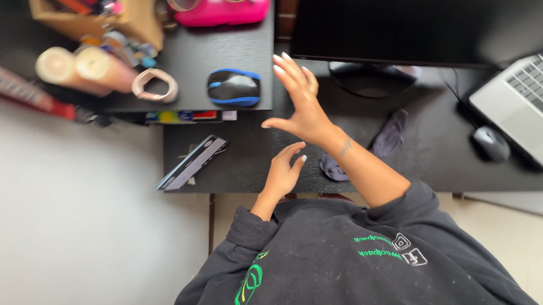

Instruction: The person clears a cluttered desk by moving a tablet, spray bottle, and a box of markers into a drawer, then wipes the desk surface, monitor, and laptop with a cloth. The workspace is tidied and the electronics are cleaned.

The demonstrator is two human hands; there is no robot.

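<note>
Black desk (235, 166) lies under 2 empty hands: right hand (300, 102) spread open near the blue mouse (234, 87), left hand (283, 173) loosely curled, fingers apart.

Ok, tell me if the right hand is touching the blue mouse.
Apart. The head view shows the right hand raised with fingers spread, bare black desk between it and the blue mouse.

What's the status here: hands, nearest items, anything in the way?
Left hand open, empty, over black desk. Right hand open, raised, fingers spread. Dark cloth beside right forearm. Blue-black mouse nearby, untouched.
</note>
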